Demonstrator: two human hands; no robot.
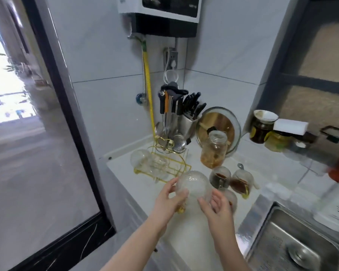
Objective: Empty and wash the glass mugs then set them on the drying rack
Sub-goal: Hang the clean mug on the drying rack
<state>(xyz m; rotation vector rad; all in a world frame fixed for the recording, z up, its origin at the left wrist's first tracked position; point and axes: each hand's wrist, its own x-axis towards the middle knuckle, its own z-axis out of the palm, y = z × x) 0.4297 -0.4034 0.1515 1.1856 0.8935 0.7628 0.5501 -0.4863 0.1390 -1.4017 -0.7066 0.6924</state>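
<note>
A clear textured glass mug (193, 183), turned bottom-up, is held above the white counter between my left hand (169, 200) on its left side and my right hand (216, 207) on its right. Its gold handle shows below my left fingers. The gold wire drying rack (170, 163) stands just behind, with one clear mug (143, 160) lying on its left end. Two mugs with dark liquid, one (219, 176) and another (241, 182), stand to the right. A further glass mug (232, 198) sits partly hidden behind my right hand.
A steel sink (294, 241) lies at the lower right. A tall jar (213, 149) with orange residue stands behind the mugs, before a round lid and a knife block (188, 114). Jars line a shelf at right. A black-framed glass door fills the left.
</note>
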